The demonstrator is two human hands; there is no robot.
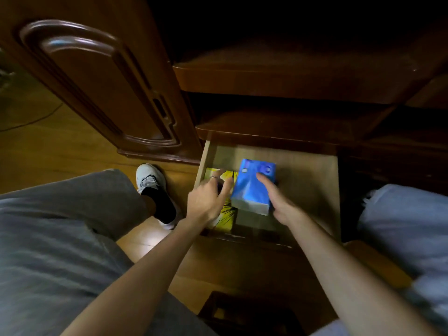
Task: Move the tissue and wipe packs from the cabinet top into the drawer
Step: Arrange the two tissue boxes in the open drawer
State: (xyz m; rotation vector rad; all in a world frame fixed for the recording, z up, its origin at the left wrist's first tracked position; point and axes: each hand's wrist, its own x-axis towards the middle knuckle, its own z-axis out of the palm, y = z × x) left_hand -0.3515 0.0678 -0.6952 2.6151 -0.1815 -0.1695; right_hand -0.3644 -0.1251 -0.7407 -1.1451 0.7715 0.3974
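Nearest, two bare forearms reaching forward and down into the open drawer (pixel 332 190), over grey trouser legs and a white-toed shoe (pixel 155 190) on the wood floor to the left.

Left hand (pixel 208 200) hovering over the drawer's left side, fingers spread and fairly straight, a ring on one finger; touching or just above the yellow pack (pixel 226 214) — hard to tell which — and gripping nothing. Right hand (pixel 278 202) at the blue pack (pixel 253 187), index finger laid straight along its top face and palm at its right side; remaining fingers appear hidden behind or beneath it, so whether holding or only steadying cannot be told for sure.

Blue pack: soft, glossy plastic wrap, a plump rectangular block with a paler near end, tilted with that end raised, not yet lying flat. Long axis running front to back of the drawer, slightly angled toward the rear right corner. Lies directly between the two hands, right hand on it and plainly nearer; left edge overlapping the yellow pack. Yellow pack flat along the left wall, also lengthwise front to back, printed with dark lines.

Likely next: lowering the blue pack onto the bare pale board beside the yellow one.

Farther back, the dark polished cabinet top (pixel 266 127) above the drawer — no packs visible on the shown part — and a carved wooden door (pixel 97 81) to the left.
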